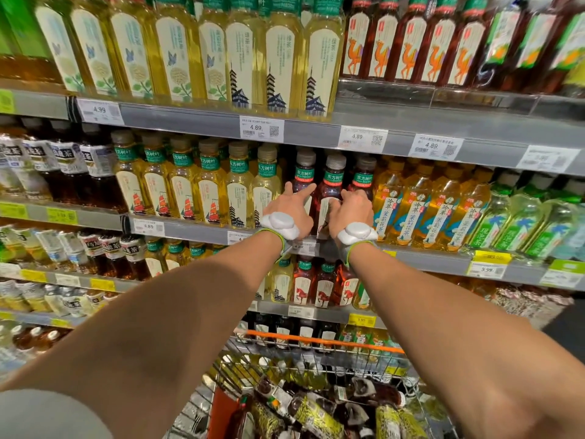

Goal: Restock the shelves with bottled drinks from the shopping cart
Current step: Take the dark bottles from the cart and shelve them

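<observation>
Forearms reach from the bottom corners of the frame over the shopping cart, lower centre, to the middle shelf. Task status, by judgement: partly done. The shelf rows appear nearly full, yet the cart carries many loose bottles, dark and yellow-labelled, lying on their sides, so a good share of the restocking is left.

Step in hand: seating a dark tea bottle in the dark-red row at the centre of the frame, between yellow teas on the left and amber teas on the right.

Right hand: fingers curled round the lower body of this bottle, which stands upright at the shelf front.

Left hand: thumb and index finger spread and straight, index tip resting against the neighbouring dark bottle just to the left. It grasps nothing that can be seen; the other fingers are hidden.

White pods sit on both wrists.
</observation>
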Demonstrator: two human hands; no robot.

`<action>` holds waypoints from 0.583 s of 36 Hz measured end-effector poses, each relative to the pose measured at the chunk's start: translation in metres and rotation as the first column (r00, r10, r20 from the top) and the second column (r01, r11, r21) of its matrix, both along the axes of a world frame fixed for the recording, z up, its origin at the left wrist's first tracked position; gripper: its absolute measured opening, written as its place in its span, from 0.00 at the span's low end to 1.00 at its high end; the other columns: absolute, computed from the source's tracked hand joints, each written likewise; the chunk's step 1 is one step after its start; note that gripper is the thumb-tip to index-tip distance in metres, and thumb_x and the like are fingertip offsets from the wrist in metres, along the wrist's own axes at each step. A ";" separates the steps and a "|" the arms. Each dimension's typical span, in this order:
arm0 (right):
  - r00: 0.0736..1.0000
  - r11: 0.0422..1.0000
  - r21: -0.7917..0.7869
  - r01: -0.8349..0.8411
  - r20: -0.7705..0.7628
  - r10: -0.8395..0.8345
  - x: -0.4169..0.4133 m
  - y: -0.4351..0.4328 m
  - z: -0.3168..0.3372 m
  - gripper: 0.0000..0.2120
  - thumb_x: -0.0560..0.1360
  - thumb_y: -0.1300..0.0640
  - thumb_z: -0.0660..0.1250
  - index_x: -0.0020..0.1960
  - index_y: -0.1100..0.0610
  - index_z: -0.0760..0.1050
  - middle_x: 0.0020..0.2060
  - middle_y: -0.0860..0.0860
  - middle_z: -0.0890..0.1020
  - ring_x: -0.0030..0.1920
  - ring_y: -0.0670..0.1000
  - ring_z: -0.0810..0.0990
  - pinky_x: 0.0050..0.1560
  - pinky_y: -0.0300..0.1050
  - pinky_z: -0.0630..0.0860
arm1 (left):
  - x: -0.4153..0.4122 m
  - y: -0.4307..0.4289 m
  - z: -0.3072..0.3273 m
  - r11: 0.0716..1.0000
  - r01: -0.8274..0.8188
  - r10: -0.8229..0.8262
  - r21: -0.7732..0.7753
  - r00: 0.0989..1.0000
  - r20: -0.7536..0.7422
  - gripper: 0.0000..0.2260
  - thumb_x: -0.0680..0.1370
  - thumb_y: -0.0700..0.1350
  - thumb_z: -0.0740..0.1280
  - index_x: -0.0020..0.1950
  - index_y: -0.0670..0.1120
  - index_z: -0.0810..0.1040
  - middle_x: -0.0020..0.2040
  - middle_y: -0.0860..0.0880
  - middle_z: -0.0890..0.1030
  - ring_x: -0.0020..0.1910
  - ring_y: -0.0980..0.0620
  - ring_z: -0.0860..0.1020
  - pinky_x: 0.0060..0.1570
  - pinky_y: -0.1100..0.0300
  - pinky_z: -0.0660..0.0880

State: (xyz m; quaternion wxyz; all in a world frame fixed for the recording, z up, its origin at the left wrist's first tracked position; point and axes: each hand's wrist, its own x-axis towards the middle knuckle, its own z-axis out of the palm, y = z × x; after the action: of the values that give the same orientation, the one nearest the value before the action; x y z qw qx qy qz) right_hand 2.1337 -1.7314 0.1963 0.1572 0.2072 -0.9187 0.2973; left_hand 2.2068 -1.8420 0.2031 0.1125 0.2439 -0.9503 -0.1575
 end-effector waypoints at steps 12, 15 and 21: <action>0.978 0.991 -0.043 0.129 0.172 -0.120 0.004 -0.005 0.005 0.16 0.79 0.47 0.67 0.52 0.61 0.82 0.53 0.61 0.82 0.55 0.63 0.81 0.49 0.50 0.76 | 0.007 -0.005 0.000 0.983 0.080 -0.058 0.164 0.990 -0.131 0.32 0.76 0.37 0.64 0.77 0.60 0.66 0.82 0.45 0.51 0.76 0.41 0.65 0.69 0.53 0.66; 0.941 0.983 -0.038 0.179 0.298 -0.160 0.004 -0.006 0.000 0.21 0.79 0.43 0.67 0.56 0.61 0.82 0.55 0.60 0.82 0.57 0.62 0.81 0.50 0.51 0.77 | 0.014 -0.004 -0.008 0.977 0.122 -0.082 0.177 0.973 -0.217 0.32 0.77 0.34 0.62 0.77 0.58 0.66 0.83 0.46 0.49 0.76 0.42 0.64 0.64 0.57 0.69; 0.908 0.982 -0.100 0.159 0.405 -0.106 0.011 0.006 -0.034 0.21 0.78 0.41 0.67 0.50 0.60 0.84 0.49 0.60 0.85 0.51 0.61 0.83 0.43 0.46 0.74 | 0.020 0.015 -0.026 0.965 0.027 0.072 0.259 0.928 -0.365 0.27 0.75 0.30 0.61 0.71 0.50 0.74 0.76 0.45 0.65 0.71 0.46 0.69 0.60 0.63 0.64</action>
State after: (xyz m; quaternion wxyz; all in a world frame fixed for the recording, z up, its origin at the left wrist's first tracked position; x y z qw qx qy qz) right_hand 2.1445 -1.7253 0.1627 0.0001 0.0687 -0.9219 0.3812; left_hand 2.2268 -1.8267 0.1773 0.2590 0.2332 -0.8800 -0.3226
